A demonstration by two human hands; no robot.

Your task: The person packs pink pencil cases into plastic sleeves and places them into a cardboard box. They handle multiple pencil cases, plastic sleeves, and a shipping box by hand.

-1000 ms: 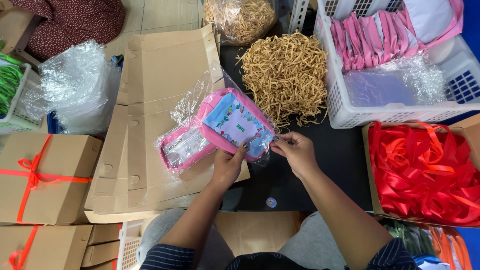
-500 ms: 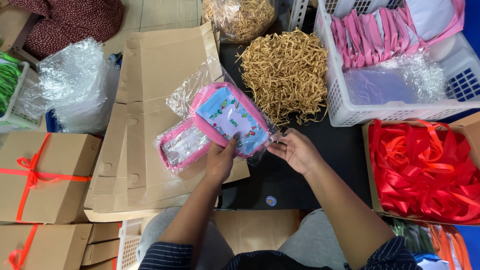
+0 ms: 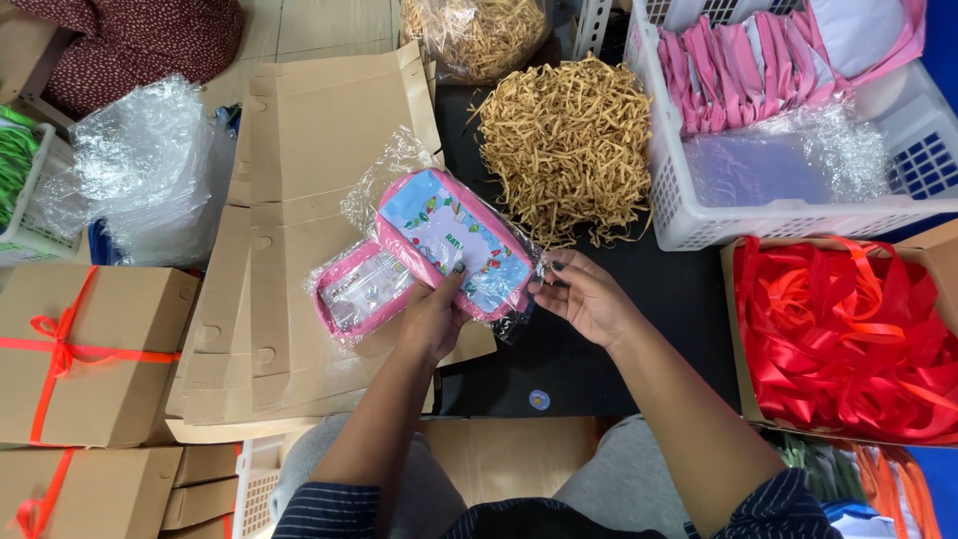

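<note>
Pink pouch (image 3: 451, 243), printed panel in pale blue, sleeved in clear wrap: gripped from below by the left hand (image 3: 432, 317), thumb pressed on the printed face, pouch tilted and raised over the table (image 3: 689, 299). Right hand (image 3: 584, 292): fingers loosely curled at the wrap's right corner, fingertips pinching the film there (contact is hard to make out). Second pink case (image 3: 357, 289), clear-fronted, lying just beside the left hand on flat cardboard box blanks (image 3: 309, 150). Heap of tan shredded paper (image 3: 564, 145) beyond the pouch, on the dark table. White basket (image 3: 788, 215) to the right, holding folded pink pouches and bubble wrap. Carton of red ribbon (image 3: 848, 339) near the right forearm. Far left: crumpled clear plastic bags (image 3: 150, 170); closed cardboard boxes tied with orange ribbon (image 3: 90, 354).
</note>
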